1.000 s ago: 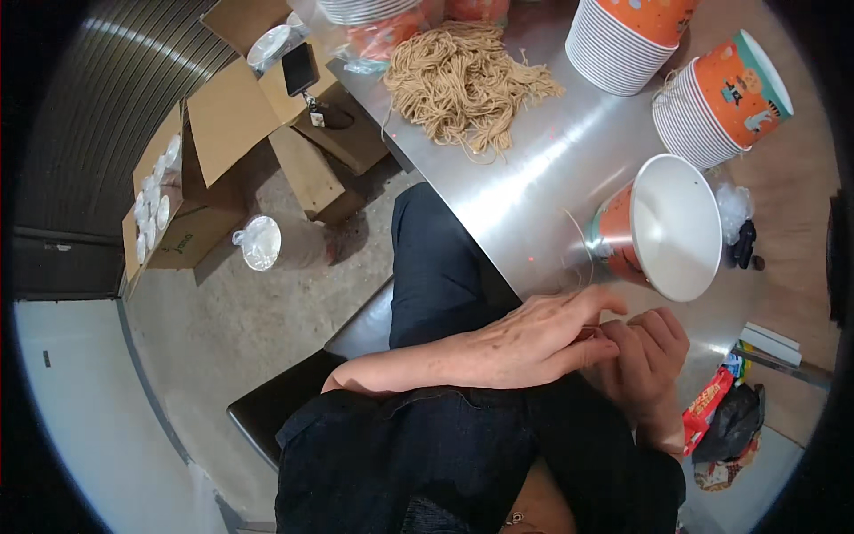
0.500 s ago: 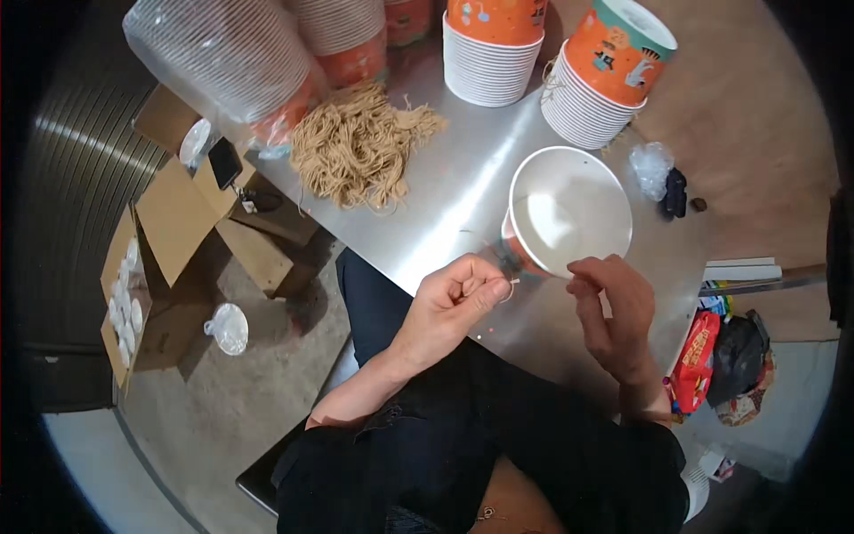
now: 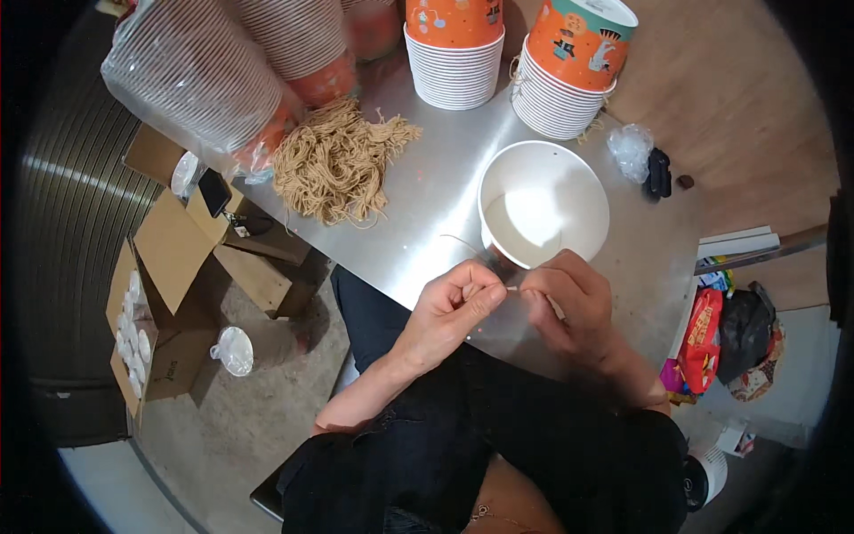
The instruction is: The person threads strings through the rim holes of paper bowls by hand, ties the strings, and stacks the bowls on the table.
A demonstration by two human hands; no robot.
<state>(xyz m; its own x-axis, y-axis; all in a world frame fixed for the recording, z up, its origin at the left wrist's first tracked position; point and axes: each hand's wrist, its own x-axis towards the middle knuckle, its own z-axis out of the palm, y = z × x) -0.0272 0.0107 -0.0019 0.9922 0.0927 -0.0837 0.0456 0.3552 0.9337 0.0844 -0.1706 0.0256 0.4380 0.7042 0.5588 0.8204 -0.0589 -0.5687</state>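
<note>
A white paper cup (image 3: 543, 204) stands open on the steel table (image 3: 427, 222), its inside bare. Just below its rim my left hand (image 3: 447, 309) and my right hand (image 3: 565, 303) meet, both pinching a thin tan string (image 3: 511, 286) between fingertips. A loose end of the string curls over the table to the left of the cup. A heap of the same tan strings (image 3: 334, 165) lies on the table's left part.
Two stacks of orange printed cups (image 3: 455, 49) (image 3: 569, 67) stand at the back, with bagged cup stacks (image 3: 222, 76) at the left. Open cardboard boxes (image 3: 169, 258) and white lids lie on the floor at left. Bags (image 3: 721, 334) sit at right.
The view has tilted so the table sits lower in frame. My hands came apart from a clasp at my lap and now pinch the string at the cup's near rim.
</note>
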